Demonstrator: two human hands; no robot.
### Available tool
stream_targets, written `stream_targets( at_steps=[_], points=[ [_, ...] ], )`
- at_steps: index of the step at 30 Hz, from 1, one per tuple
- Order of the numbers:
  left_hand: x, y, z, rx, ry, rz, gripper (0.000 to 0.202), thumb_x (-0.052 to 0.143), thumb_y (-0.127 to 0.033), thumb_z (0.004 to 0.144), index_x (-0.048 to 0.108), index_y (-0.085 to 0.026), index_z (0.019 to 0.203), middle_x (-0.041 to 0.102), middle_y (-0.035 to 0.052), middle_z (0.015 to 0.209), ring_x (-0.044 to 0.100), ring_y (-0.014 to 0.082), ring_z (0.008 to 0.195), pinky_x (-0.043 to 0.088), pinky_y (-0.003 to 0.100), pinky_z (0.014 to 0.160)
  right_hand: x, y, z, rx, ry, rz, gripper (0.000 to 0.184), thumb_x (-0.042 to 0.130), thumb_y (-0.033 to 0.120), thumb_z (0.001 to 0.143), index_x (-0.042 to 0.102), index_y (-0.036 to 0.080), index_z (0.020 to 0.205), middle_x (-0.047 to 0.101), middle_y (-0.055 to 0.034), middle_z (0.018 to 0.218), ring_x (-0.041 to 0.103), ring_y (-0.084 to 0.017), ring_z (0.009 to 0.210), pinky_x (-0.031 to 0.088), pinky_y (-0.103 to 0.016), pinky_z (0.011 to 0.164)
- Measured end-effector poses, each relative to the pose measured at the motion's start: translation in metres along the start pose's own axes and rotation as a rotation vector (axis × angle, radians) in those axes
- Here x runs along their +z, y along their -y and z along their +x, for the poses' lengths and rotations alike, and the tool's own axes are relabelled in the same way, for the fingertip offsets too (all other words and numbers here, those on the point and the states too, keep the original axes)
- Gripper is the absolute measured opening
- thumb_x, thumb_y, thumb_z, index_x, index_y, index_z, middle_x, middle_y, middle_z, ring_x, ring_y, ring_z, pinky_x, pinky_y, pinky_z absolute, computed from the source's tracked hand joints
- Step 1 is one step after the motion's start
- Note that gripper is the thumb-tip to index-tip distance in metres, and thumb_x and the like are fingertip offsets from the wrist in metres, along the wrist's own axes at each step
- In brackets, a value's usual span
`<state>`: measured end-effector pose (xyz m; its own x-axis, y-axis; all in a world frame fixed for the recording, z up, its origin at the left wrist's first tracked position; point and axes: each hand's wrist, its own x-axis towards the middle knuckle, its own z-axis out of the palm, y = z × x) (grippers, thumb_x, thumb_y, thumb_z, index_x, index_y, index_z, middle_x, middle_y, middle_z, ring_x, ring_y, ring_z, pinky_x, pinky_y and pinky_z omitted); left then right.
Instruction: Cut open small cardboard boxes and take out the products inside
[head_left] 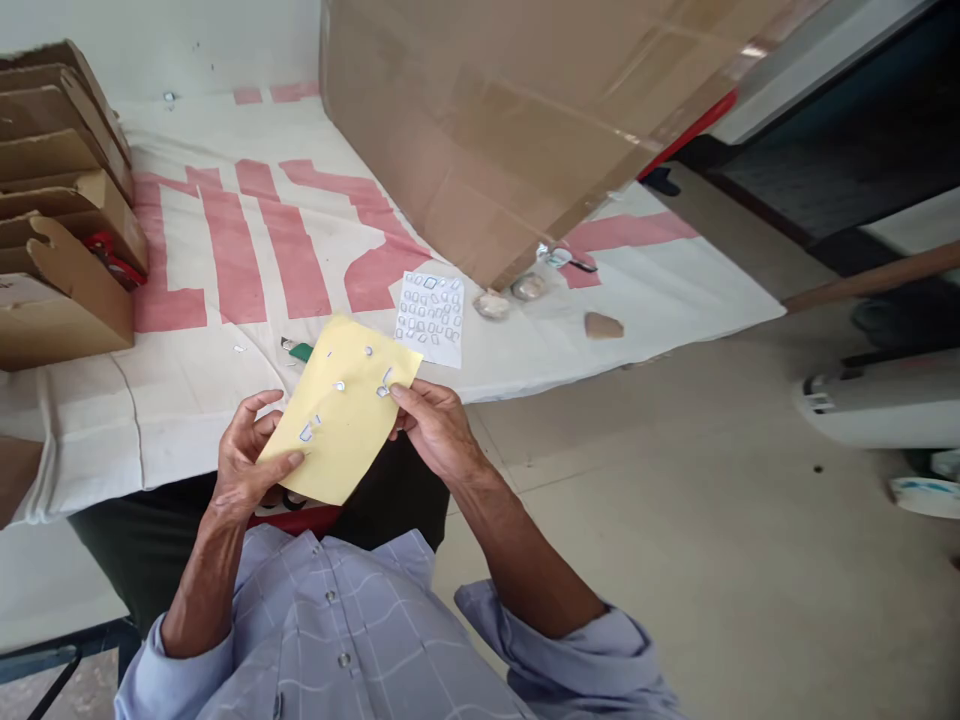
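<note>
Both hands hold a yellow paper sheet above my lap. Several small shiny metal pieces lie scattered on it. My left hand grips the sheet's lower left edge, thumb on top. The fingers of my right hand pinch its right edge beside a small metal piece. On the cloth just beyond lies a white sheet covered with rows of the same small pieces.
A white cloth with red lettering covers the floor. A large tilted cardboard box stands behind. Stacked cardboard boxes sit at left. Small stones and oddments lie near the box. A green-tipped tool rests behind the yellow sheet.
</note>
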<state>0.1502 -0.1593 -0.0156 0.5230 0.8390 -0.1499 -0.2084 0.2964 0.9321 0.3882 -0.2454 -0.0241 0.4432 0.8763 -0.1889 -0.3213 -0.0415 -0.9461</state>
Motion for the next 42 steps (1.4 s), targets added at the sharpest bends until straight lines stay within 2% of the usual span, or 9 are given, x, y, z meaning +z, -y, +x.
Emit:
stream_targets(
  at_steps=[2, 5, 8, 12, 20, 30, 35, 38, 42],
  points=[
    [0.001, -0.005, 0.000, -0.056, 0.052, -0.027, 0.076, 0.105, -0.035, 0.062, 0.071, -0.022, 0.128, 0.084, 0.0063, 0.092, 0.076, 0.0207, 0.072, 0.062, 0.029, 0.063, -0.001, 0.000, 0.002, 0.015, -0.001, -0.005, 0.050, 0.093, 0.067, 0.070, 0.074, 0.021, 0.072, 0.066, 0.0010, 0.061, 0.054, -0.013, 0.050, 0.050, -0.029, 0.046],
    [0.004, -0.010, -0.002, -0.155, 0.083, -0.026, 0.056, 0.103, -0.048, 0.064, 0.080, -0.018, 0.106, 0.085, 0.0100, 0.089, 0.078, 0.0237, 0.069, 0.062, 0.030, 0.060, -0.001, 0.000, 0.005, 0.040, 0.008, -0.040, 0.048, 0.093, 0.065, 0.070, 0.075, 0.020, 0.073, 0.066, 0.0011, 0.060, 0.054, -0.013, 0.049, 0.048, -0.029, 0.046],
    [0.006, -0.011, -0.005, -0.228, 0.044, 0.017, 0.048, 0.099, -0.058, 0.069, 0.081, -0.017, 0.083, 0.081, 0.0090, 0.075, 0.074, 0.0217, 0.058, 0.057, 0.029, 0.052, -0.001, 0.001, 0.006, 0.053, 0.027, -0.074, 0.047, 0.092, 0.064, 0.071, 0.075, 0.020, 0.070, 0.066, 0.0014, 0.059, 0.053, -0.013, 0.049, 0.047, -0.029, 0.046],
    [0.008, -0.010, -0.007, -0.280, 0.007, 0.046, 0.046, 0.097, -0.059, 0.070, 0.079, -0.017, 0.073, 0.075, 0.0054, 0.063, 0.064, 0.0165, 0.046, 0.046, 0.025, 0.042, -0.001, 0.003, 0.006, 0.064, 0.032, -0.083, 0.046, 0.093, 0.063, 0.069, 0.078, 0.020, 0.075, 0.070, -0.0001, 0.065, 0.057, -0.013, 0.053, 0.047, -0.028, 0.048],
    [0.003, -0.003, 0.001, -0.359, -0.011, 0.097, 0.051, 0.103, -0.056, 0.059, 0.086, -0.014, 0.084, 0.082, 0.0087, 0.074, 0.074, 0.0212, 0.056, 0.054, 0.026, 0.047, 0.002, 0.009, 0.000, -0.047, 0.140, -0.167, 0.044, 0.087, 0.061, 0.081, 0.077, 0.019, 0.073, 0.066, 0.0010, 0.061, 0.053, -0.012, 0.052, 0.048, -0.029, 0.052],
    [-0.002, 0.007, 0.003, -0.396, 0.100, 0.088, 0.052, 0.100, -0.055, 0.070, 0.087, -0.012, 0.095, 0.082, 0.0116, 0.076, 0.075, 0.0258, 0.055, 0.054, 0.030, 0.044, 0.008, 0.017, -0.007, -0.054, 0.265, -0.246, 0.045, 0.086, 0.063, 0.083, 0.077, 0.020, 0.073, 0.066, -0.0008, 0.068, 0.054, -0.014, 0.062, 0.049, -0.029, 0.057],
    [0.002, 0.012, 0.007, -0.333, 0.070, -0.092, 0.064, 0.102, -0.059, 0.063, 0.087, -0.012, 0.103, 0.087, 0.0159, 0.095, 0.085, 0.0375, 0.085, 0.070, 0.041, 0.074, 0.013, 0.017, -0.011, -0.023, 0.365, -0.275, 0.043, 0.082, 0.060, 0.087, 0.076, 0.019, 0.075, 0.062, 0.0007, 0.066, 0.049, -0.012, 0.060, 0.046, -0.027, 0.055],
    [0.004, 0.015, 0.008, -0.388, 0.012, -0.130, 0.070, 0.103, -0.060, 0.062, 0.085, -0.010, 0.106, 0.087, 0.0201, 0.100, 0.085, 0.0424, 0.090, 0.070, 0.047, 0.080, 0.014, 0.017, -0.011, -0.037, 0.383, -0.296, 0.043, 0.081, 0.059, 0.090, 0.073, 0.019, 0.074, 0.059, 0.0019, 0.064, 0.048, -0.011, 0.058, 0.043, -0.025, 0.053],
    [0.006, 0.015, 0.006, -0.403, -0.037, -0.181, 0.073, 0.103, -0.058, 0.062, 0.082, -0.009, 0.111, 0.087, 0.0217, 0.105, 0.085, 0.0445, 0.097, 0.070, 0.053, 0.089, 0.014, 0.018, -0.012, -0.166, 0.259, -0.380, 0.035, 0.077, 0.054, 0.096, 0.074, 0.021, 0.084, 0.066, 0.0007, 0.071, 0.058, -0.013, 0.063, 0.051, -0.027, 0.057]
  ],
)
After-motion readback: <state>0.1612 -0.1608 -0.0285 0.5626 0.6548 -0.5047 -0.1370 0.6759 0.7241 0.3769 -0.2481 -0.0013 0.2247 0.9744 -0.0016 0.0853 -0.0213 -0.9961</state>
